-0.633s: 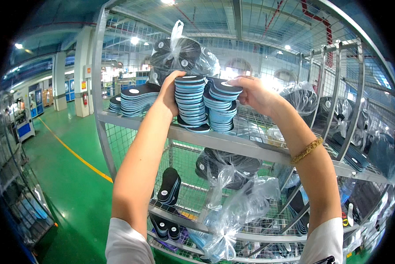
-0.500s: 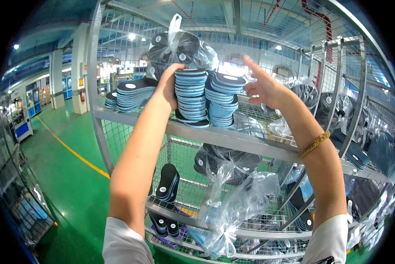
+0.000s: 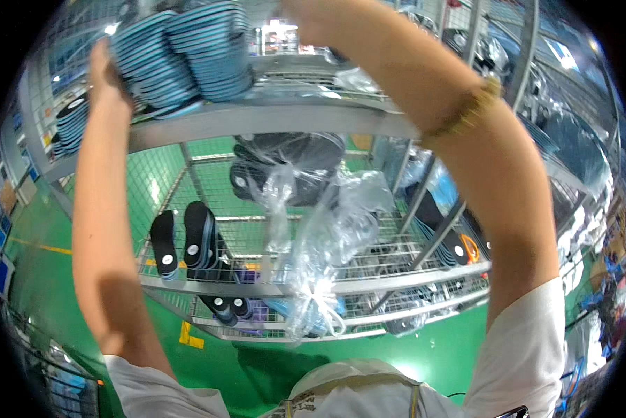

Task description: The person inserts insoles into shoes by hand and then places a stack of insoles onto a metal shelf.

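Note:
Two tall stacks of insoles with black tops and light-blue layers, a left stack [image 3: 156,66] and a right stack [image 3: 212,52], stand side by side on the rack's upper shelf. My left hand [image 3: 109,82] is upright against the outer side of the left stack, fingers stretched up rather than closed round it. My right hand [image 3: 306,21] is raised at the upper edge, to the right of the stacks and apart from them. Its fingers are cut off and blurred. A shorter insole stack [image 3: 72,124] sits left of my left wrist.
The metal rack's front rail [image 3: 271,118] crosses below the stacks. On the lower shelf are a clear bag of black insoles [image 3: 288,164], crumpled clear plastic [image 3: 334,237] and loose insoles [image 3: 198,233]. Uprights [image 3: 435,244] and more bagged goods [image 3: 570,160] lie to the right.
The view has tilted down and turned right, so the stacks appear higher and further left. My left hand stays beside the left stack; my right hand now reaches the picture's upper edge.

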{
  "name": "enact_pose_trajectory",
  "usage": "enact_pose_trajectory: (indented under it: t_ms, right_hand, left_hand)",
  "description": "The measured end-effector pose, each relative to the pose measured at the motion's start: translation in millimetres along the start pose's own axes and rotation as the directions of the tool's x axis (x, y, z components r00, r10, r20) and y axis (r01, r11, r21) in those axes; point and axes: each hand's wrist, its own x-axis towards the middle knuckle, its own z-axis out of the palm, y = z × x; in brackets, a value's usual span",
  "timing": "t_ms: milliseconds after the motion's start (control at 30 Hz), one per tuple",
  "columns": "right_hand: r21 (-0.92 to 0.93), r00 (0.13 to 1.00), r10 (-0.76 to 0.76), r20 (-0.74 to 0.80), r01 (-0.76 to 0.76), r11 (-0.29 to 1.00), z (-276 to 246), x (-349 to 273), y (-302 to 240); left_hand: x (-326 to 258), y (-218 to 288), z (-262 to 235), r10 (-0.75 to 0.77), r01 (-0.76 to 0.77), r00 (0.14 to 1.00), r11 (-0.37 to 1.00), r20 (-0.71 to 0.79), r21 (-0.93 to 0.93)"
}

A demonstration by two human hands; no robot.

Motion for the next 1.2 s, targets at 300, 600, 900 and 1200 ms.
enact_pose_trajectory:
  t_ms: [300,600,900,1200]
  right_hand:
    - [0.446,0.797,-0.361,0.484,0.129,0.885,-154,-280,111]
    - [0.121,0.759,0.625,0.180,-0.648,0.752,-93,-361,407]
    - [-0.332,0.781,0.624,0.032,-0.580,0.744,-56,-320,399]
    - [-0.423,0.803,0.596,0.016,-0.535,0.731,-57,-321,399]
  left_hand:
    - [-242,-37,-59,0.597,-0.735,0.506,0.677,0.622,-0.051]
    - [-471,-259,73,-0.861,0.645,0.329,0.505,0.387,0.574]
    - [-505,-342,110,-0.913,0.788,0.400,0.388,0.081,0.478]
    - [-544,-234,17,-0.740,0.640,0.441,0.656,0.508,0.400]
